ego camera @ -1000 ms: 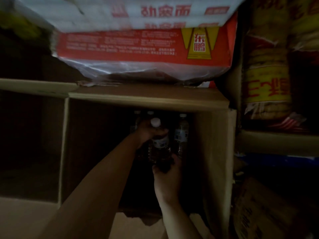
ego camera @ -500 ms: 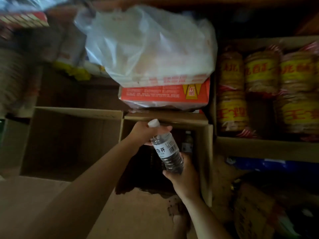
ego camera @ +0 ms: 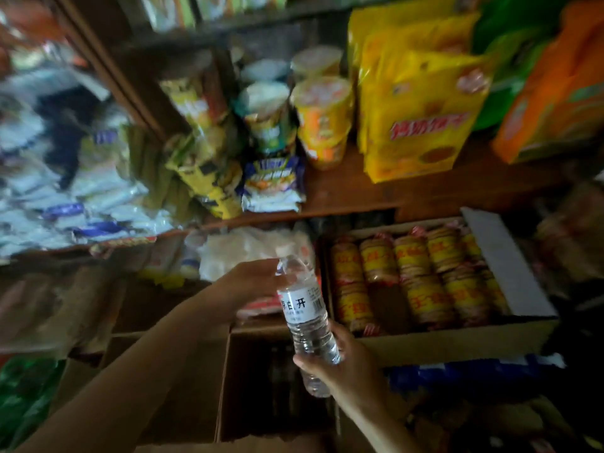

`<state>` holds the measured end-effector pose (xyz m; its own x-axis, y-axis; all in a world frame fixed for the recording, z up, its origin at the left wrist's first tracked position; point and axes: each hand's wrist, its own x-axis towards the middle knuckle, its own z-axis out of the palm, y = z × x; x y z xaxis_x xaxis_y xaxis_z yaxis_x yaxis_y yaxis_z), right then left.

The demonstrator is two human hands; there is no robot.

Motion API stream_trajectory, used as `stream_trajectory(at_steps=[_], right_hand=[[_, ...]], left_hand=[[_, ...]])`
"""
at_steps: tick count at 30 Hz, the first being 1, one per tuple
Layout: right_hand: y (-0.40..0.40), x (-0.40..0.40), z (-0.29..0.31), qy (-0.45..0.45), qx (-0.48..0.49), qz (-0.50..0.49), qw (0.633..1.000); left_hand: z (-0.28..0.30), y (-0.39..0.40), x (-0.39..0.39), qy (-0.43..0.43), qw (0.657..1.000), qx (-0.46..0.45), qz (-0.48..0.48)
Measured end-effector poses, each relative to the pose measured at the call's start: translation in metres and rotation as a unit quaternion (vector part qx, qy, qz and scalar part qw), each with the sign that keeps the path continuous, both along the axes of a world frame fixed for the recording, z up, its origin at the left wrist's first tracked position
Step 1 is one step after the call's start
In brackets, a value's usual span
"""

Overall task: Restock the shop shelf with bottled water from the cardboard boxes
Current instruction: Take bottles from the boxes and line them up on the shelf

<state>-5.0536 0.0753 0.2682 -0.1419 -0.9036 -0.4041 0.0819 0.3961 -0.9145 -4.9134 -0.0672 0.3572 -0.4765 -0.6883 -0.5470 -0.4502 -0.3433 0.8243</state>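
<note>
While the water bottle (ego camera: 305,317) hangs tilted above the open cardboard box (ego camera: 225,384), the left hand (ego camera: 251,282) grips its neck and the right hand (ego camera: 340,367) its base; half a second ago it sat lower, at the box mouth, and the wooden shelf (ego camera: 359,191) above was out of view.

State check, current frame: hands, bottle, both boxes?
water bottle: capped, lifted, tilted
left hand: grips the bottle's neck
right hand: grips the bottle's base
cardboard box: open, under the bottle
biscuit box: open, holds biscuit rolls
</note>
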Motion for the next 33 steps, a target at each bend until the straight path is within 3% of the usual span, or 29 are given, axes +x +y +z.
stream_trajectory(at_steps=[5,14,17,21,24,33], right_hand=[[0.018,-0.070,0.101,0.002,-0.075,-0.042,0.996],[0.106,-0.227,0.226,0.072,-0.120,-0.134,0.981],[0.139,-0.269,0.263,0.119,-0.152,-0.182,0.964],[0.181,-0.315,0.307,0.099,-0.161,-0.242,0.952],[0.212,-0.346,0.337,0.135,-0.182,-0.287,0.931],[0.313,-0.393,0.425,0.207,-0.233,-0.395,0.864]], left_hand=[[0.093,0.025,-0.085,0.092,0.995,-0.042,0.010],[0.233,0.093,-0.263,0.168,0.976,-0.086,-0.107],[0.274,0.123,-0.317,0.194,0.962,-0.111,-0.157],[0.325,0.166,-0.377,0.225,0.936,-0.155,-0.222],[0.364,0.195,-0.419,0.249,0.916,-0.177,-0.260],[0.456,0.293,-0.497,0.312,0.847,-0.225,-0.368]])
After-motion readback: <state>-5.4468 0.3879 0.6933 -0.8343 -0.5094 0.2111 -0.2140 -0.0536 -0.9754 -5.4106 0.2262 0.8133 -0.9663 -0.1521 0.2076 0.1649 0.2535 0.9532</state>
